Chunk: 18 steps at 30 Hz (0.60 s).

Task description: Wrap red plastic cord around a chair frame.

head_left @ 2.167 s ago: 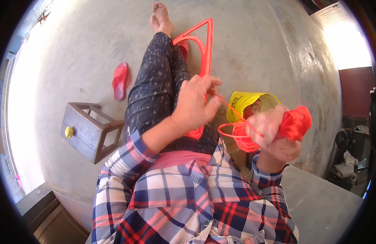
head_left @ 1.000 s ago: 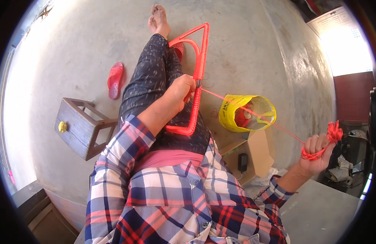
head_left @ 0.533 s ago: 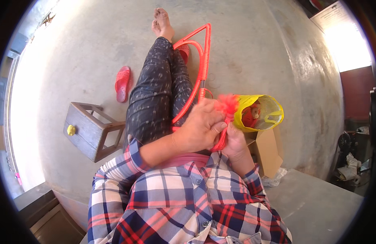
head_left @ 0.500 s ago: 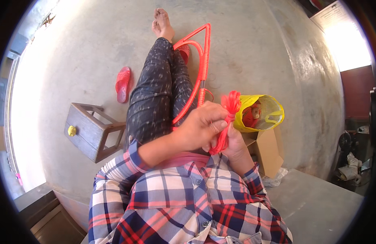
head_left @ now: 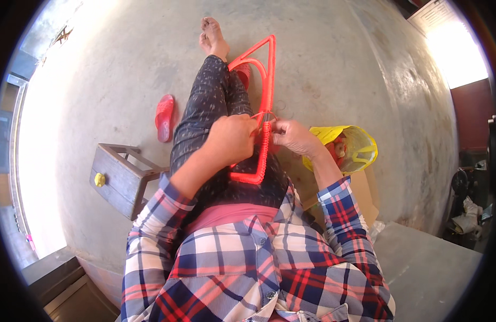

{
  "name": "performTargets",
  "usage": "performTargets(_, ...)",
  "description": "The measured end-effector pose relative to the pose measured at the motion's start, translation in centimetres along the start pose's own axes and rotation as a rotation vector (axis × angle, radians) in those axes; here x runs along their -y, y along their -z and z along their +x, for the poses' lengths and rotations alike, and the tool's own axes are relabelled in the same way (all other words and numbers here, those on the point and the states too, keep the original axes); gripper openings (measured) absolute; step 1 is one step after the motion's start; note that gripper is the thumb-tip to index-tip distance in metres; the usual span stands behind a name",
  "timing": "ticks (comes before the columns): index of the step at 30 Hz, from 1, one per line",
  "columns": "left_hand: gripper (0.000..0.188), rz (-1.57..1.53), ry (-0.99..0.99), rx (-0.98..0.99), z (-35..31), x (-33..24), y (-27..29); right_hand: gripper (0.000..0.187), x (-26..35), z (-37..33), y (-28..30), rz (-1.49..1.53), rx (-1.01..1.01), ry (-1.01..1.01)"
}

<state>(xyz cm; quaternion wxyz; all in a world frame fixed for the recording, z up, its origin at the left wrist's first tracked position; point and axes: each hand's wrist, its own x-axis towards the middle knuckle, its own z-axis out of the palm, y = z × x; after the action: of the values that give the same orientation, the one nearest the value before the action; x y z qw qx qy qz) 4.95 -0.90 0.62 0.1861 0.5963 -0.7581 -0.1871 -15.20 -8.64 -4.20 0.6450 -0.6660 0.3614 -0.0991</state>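
A D-shaped frame (head_left: 268, 70), wrapped in red cord, leans across my legs with its lower corner over my lap. A short stretch of dark bare bar shows between two wrapped parts of its long side. My left hand (head_left: 232, 138) is closed just left of that gap, its fingertips partly hidden behind the bar. On the other side my right hand (head_left: 297, 138) is closed in a pinch against the wrapped bar. A thin loop of red cord (head_left: 274, 115) runs round the bar between both hands. The rest of the cord bundle is hidden.
To the right stand a yellow bag (head_left: 360, 161) with red things inside and a cardboard box (head_left: 366, 196). At left are a small wooden stool (head_left: 116, 174) with a yellow lump (head_left: 100, 179) on it, and a red slipper (head_left: 164, 118). Another slipper (head_left: 243, 75) lies behind the frame.
Both hands have moved from the bundled red cord at the right to either side of the frame's bar. The frame's lower corner now shows above my lap. The bundle has gone from sight.
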Motion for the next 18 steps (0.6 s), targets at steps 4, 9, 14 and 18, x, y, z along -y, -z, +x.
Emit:
performTargets(4, 0.004, -0.315, 0.139, -0.199, 0.4, -0.4, -2.6, 0.020, 0.7, -0.4, 0.1, 0.192, 0.002, -0.076)
performTargets(9, 0.012, -0.367, 0.149, -0.480, 1.7, 1.7, -3.9, 0.012, 4.5, -3.8, 4.7, 0.418, -0.547, 0.472)
performTargets(14, 0.012, -1.589, 0.689, 0.044, 3.0, 0.7, -4.8, 0.013, 11.8, -8.2, 7.2, 1.055, 0.142, 0.813)
performTargets(18, 0.008, -1.616, 0.690, 0.054, 3.1, 0.5, -5.8, 0.023, 19.3, -13.5, 1.3, 1.126, 0.212, 0.825)
